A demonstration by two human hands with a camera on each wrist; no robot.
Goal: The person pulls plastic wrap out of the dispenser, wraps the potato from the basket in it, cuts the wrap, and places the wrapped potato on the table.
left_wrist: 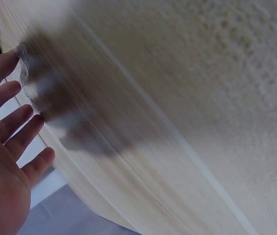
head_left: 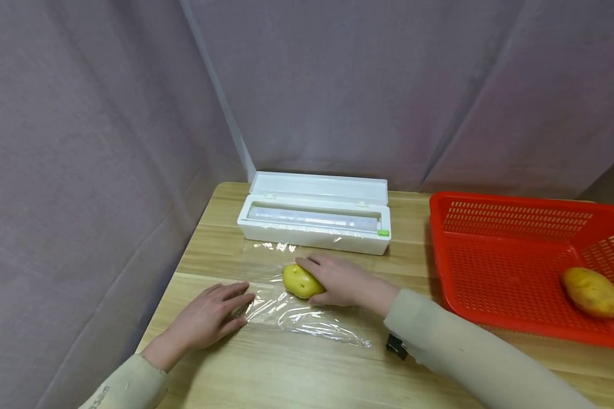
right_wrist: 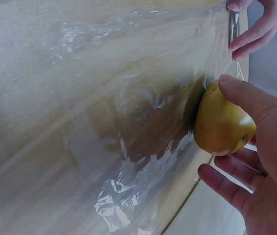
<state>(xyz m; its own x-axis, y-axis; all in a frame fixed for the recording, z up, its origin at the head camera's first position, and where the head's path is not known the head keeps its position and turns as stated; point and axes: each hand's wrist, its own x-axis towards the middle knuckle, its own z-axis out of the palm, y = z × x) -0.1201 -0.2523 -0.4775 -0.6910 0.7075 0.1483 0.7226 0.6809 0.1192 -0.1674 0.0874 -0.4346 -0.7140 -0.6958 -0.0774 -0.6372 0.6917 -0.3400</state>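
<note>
A yellow potato lies over a sheet of clear plastic wrap spread on the table. My right hand holds the potato from its right side; the right wrist view shows the thumb on one side of the potato and fingers on the other. My left hand is at the wrap's left edge, its fingers fairly straight and spread. In the left wrist view, fingertips of the left hand touch the film's edge. Behind the potato, a white wrap dispenser stands with its lid raised, and the film runs out from its front.
To the right sits a red plastic basket with another potato inside. A small green slider is at the dispenser's right end. Grey curtains hang behind and to the left of the wooden table.
</note>
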